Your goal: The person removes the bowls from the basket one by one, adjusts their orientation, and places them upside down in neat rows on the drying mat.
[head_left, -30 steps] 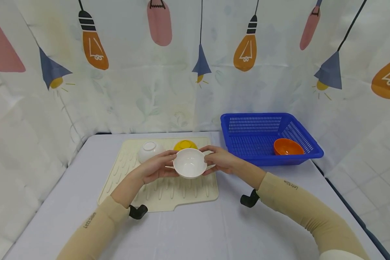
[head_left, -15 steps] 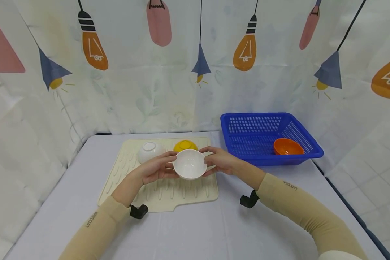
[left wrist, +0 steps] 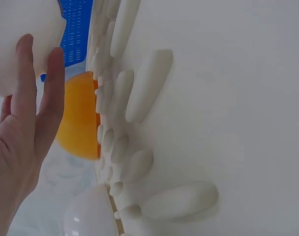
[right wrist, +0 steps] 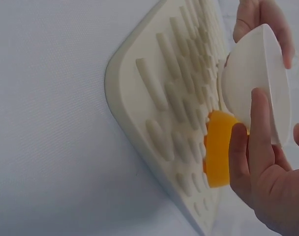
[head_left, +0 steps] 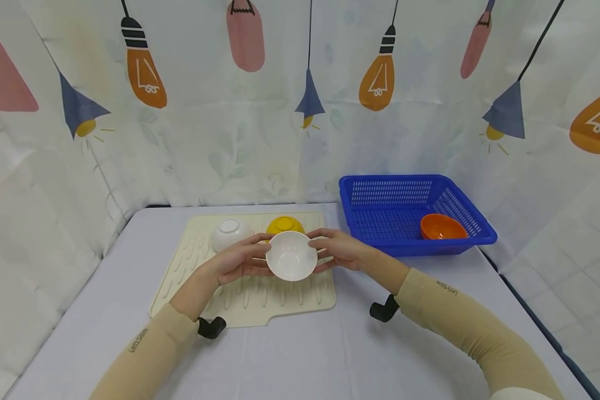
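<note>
As seen from beside the table, the items stand as follows.

Item: one white bowl, smooth and rounded, held aloft over the near part of the draining mat, its mouth tilted toward the person.

Item: the left hand, pinching the bowl's left side, thumb at the rim, fingers spread along the outer wall.

Item: the right hand, pinching the opposite side likewise, thumb at the rim, fingers spaced apart against the outside.

Item: one cream draining mat, ridged with raised elongated bumps, lying flat on the white cloth, a step cut in its near edge.

Item: a second white bowl, upside down on the mat, foot ring uppermost, behind the left hand.

Item: one yellow bowl, likewise upside down on the mat, just behind the held bowl and partly hidden by it.

Item: one blue plastic basket, perforated, at the table's far right.

Item: one orange bowl, mouth upward, inside the basket near its front right corner.

Item: two tan sleeves, lettered in black.

Item: one pale curtain, printed with hanging lamps and bulbs.
</note>
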Motion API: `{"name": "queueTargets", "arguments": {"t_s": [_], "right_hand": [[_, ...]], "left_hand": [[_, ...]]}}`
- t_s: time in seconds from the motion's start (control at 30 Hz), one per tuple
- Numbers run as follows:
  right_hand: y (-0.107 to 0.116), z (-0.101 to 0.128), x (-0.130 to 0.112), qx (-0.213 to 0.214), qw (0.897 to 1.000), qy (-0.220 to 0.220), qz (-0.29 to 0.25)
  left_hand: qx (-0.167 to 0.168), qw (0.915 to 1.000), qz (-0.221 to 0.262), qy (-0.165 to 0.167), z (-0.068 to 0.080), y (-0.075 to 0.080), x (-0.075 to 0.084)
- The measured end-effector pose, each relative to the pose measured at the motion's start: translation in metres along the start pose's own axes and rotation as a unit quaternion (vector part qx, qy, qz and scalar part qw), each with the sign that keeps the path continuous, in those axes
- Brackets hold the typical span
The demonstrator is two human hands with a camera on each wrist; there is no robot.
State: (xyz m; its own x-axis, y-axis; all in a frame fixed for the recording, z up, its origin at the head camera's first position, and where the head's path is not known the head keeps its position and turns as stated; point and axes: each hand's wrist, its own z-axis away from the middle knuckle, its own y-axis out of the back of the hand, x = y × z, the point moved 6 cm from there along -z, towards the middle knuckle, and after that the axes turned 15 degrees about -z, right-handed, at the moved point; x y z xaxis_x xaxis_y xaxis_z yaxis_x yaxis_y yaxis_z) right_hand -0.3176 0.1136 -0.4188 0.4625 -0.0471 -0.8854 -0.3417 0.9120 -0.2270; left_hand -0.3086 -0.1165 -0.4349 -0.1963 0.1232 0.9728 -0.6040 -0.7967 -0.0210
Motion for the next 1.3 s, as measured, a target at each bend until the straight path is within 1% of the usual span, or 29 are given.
{"name": "queueTargets", "arguments": {"t_s": [0.2,0.4,0.6,0.7,0.77,0.83,0.97,1.07,1.1,1.23,1.3], "right_hand": [[-0.001,0.001,0.002,-0.009,1.000,-0.002,0.001],[0.001,-0.001,0.006,-0.005,1.000,-0.005,-0.002],[0.002,-0.003,0.009,-0.006,1.000,-0.014,-0.009],[0.001,-0.004,0.009,-0.013,1.000,-0.015,-0.010],[0.001,-0.004,0.008,-0.019,1.000,-0.014,-0.011],[0.000,-0.004,0.008,-0.026,1.000,-0.012,-0.013],[-0.001,-0.004,0.007,-0.031,0.999,-0.013,-0.011],[-0.001,-0.004,0.008,-0.030,0.999,-0.017,-0.009],[-0.001,-0.004,0.008,-0.030,0.999,-0.018,-0.008],[-0.001,-0.004,0.009,-0.027,0.999,-0.021,-0.010],[-0.001,-0.004,0.009,-0.027,0.999,-0.022,-0.012]], "left_hand": [[0.026,0.9993,-0.026,-0.008,0.004,0.002,0.004],[0.040,0.9973,-0.057,-0.026,0.007,0.005,0.008],[0.055,0.9896,-0.126,-0.041,0.008,0.009,0.009],[0.050,0.9850,-0.155,-0.058,0.010,0.007,0.013],[0.047,0.9808,-0.175,-0.073,0.011,0.005,0.016],[0.044,0.9746,-0.200,-0.091,0.012,0.002,0.019],[0.046,0.9562,-0.260,-0.127,0.015,-0.003,0.026],[0.053,0.9440,-0.291,-0.147,0.018,-0.007,0.030],[0.056,0.9411,-0.297,-0.152,0.018,-0.008,0.031],[0.064,0.9339,-0.304,-0.176,0.020,-0.012,0.033],[0.070,0.9273,-0.313,-0.193,0.021,-0.014,0.035]]}}
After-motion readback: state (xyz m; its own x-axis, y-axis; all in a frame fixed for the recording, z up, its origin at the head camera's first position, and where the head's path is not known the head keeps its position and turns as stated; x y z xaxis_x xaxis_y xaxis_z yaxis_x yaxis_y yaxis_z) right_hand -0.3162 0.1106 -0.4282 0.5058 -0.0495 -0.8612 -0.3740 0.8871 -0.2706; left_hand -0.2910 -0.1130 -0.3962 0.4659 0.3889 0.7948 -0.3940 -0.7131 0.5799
